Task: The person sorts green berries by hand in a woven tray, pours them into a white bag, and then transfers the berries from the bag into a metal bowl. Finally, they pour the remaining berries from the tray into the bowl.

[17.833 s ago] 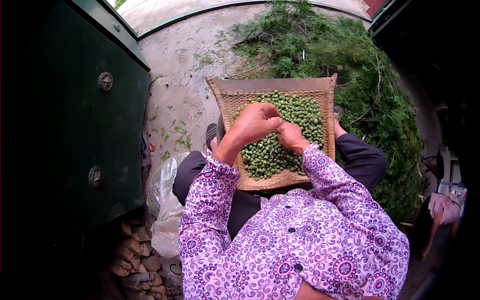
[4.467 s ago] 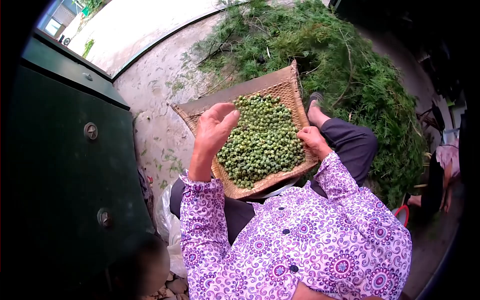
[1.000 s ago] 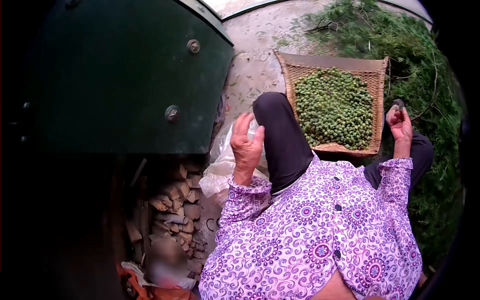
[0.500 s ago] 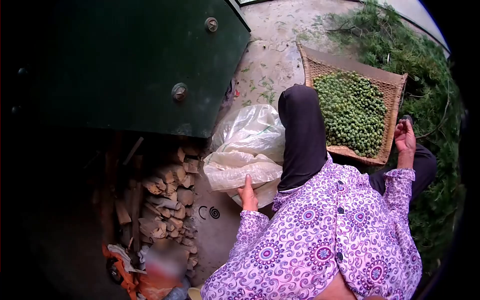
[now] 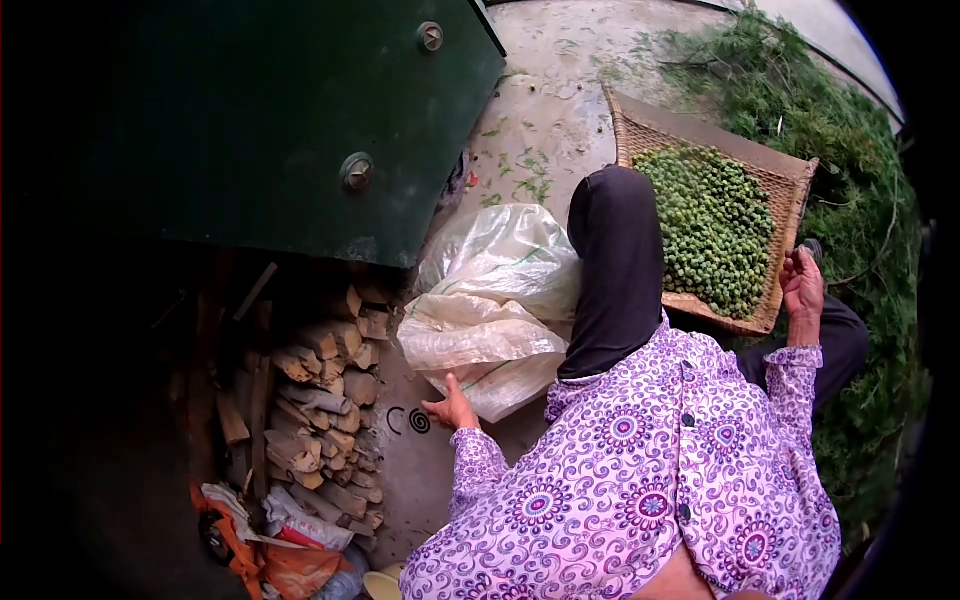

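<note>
My left hand (image 5: 453, 406) is low over the floor, its thumb apart from the fingers and nothing held. Its fingertips are close to a dark spiral coil (image 5: 421, 421), with a curved dark piece (image 5: 396, 420) beside it. Just above the hand lies a crumpled, translucent white woven sack (image 5: 485, 335), against my bent leg. My right hand (image 5: 803, 285) is beside the right rim of a wicker basket (image 5: 795, 215), fingers curled; what they hold, if anything, is hidden. Many small green cones or fruits (image 5: 710, 230) fill the basket.
Split firewood (image 5: 320, 410) is stacked at the left under a dark green panel (image 5: 300, 130) with round metal fittings. Cut green branches (image 5: 850, 160) lie along the right. Orange cloth and bags (image 5: 290, 565) are at the lower left. Leaf bits (image 5: 530, 175) are scattered on concrete.
My left hand has come off the sack's edge and moved left and down, close to the coil. My right hand has shifted slightly left and down, still beside the basket rim.
</note>
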`<state>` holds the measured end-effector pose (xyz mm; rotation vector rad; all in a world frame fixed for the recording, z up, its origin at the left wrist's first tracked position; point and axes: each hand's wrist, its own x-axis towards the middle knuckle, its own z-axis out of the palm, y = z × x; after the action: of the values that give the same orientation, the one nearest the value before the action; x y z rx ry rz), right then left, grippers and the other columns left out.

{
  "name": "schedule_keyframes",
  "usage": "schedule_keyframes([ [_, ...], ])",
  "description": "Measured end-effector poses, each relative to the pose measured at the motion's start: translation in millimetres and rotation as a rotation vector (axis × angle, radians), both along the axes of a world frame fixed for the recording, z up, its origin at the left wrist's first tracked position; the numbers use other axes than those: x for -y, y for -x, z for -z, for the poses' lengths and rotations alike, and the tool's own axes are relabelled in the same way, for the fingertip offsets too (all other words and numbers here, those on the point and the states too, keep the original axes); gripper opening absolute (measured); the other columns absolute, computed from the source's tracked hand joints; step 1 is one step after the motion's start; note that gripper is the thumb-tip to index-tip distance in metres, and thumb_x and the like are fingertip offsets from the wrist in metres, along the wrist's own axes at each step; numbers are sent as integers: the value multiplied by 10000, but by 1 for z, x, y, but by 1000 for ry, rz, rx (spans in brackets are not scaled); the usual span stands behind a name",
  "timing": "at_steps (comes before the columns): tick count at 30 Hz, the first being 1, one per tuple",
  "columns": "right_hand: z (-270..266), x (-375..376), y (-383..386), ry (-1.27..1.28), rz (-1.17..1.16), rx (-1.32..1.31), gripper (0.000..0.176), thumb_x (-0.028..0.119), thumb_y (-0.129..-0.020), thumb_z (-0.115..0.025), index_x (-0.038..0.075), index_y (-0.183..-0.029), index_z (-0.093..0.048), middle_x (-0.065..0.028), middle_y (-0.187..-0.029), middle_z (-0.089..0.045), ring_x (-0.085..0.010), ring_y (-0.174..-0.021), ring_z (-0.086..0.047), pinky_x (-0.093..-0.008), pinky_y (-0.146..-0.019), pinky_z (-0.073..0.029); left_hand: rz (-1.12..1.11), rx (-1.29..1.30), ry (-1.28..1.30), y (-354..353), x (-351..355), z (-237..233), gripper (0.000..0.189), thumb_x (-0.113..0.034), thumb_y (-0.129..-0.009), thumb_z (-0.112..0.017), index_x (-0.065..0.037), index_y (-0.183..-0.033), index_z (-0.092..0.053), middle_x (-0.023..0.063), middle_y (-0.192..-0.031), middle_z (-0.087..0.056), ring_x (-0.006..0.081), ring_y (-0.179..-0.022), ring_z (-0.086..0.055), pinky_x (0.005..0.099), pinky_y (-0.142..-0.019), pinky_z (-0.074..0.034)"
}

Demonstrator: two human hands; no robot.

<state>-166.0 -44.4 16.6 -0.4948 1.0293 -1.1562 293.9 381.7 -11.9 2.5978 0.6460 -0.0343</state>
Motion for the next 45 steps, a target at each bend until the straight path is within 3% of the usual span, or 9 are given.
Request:
schedule_keyframes([
  [1,-3,0,-4,-14,0,-17,123,197,-883,-542,88,-933,-570,-6,-822,-620,-74,-659,-582,-206,-524,-470,-2,2,0,-1,-10,24,835,-370,-680,-728,43,-1274,-310,220,-1281,-376,361,-1162,-394,453,-957,-343],
  [3,-6,1,-9,2,-26,-25,112,195,-883,-545,94,-921,-571,-1,-807,-620,-72,-646,-580,-202,-517,-468,-117,-132,993,0,-16,53,780,-287,-683,-740,9,-1278,-330,170,-1275,-394,302,-1140,-424,427,-907,-393],
  [9,-32,-1,-32,34,-74,-91,104,198,-884,-545,96,-877,-562,4,-784,-620,-63,-626,-580,-191,-514,-474,230,-253,1410,-63,40,46,354,9,-769,-514,33,-1121,-506,102,-1048,-573,224,-920,-566,352,-836,-448],
  [20,-171,-44,-233,666,-865,-311,125,128,-860,-558,6,-883,-574,-10,-776,-589,-52,-673,-556,-200,-596,-461,458,-509,1500,-40,24,16,292,38,-720,-488,7,-993,-587,68,-964,-609,205,-922,-562,330,-879,-417],
  [27,-65,-131,-391,1328,-1235,-643,516,223,-711,-671,25,-1155,-499,-204,-1002,-568,-349,-881,-578,-400,-780,-463,471,-629,1484,6,-33,0,351,45,-754,-507,-1,-1098,-558,98,-1064,-600,235,-1004,-554,379,-930,-403],
  [34,-51,-203,-368,1321,-2265,-659,588,207,-700,-597,159,-1268,-452,-165,-1038,-596,-324,-954,-570,-376,-848,-439,411,-514,1508,28,40,-24,576,-214,-836,-600,-52,-1313,-320,79,-1265,-443,238,-1169,-410,412,-944,-350],
  [37,-44,-190,-376,1224,-2157,-697,523,193,-701,-601,121,-1210,-506,-175,-1006,-602,-323,-931,-580,-382,-817,-451,276,-291,1431,25,69,5,582,-225,-805,-655,-25,-1269,-365,84,-1218,-470,208,-1096,-456,340,-904,-384],
  [40,-37,-158,-398,1055,-1464,-533,408,184,-683,-648,19,-1044,-556,-208,-927,-604,-362,-857,-581,-406,-757,-461,234,-221,1461,29,75,-6,548,-233,-814,-646,-16,-1244,-385,92,-1194,-481,188,-1061,-472,325,-903,-383],
  [45,-19,-143,-420,1206,-1713,-1195,619,298,-563,-731,121,-1131,-558,-158,-1104,-534,-326,-1018,-513,-410,-804,-455,321,-121,1282,56,65,-36,534,-256,-831,-625,-6,-1237,-386,90,-1170,-494,191,-1081,-461,339,-930,-362],
])
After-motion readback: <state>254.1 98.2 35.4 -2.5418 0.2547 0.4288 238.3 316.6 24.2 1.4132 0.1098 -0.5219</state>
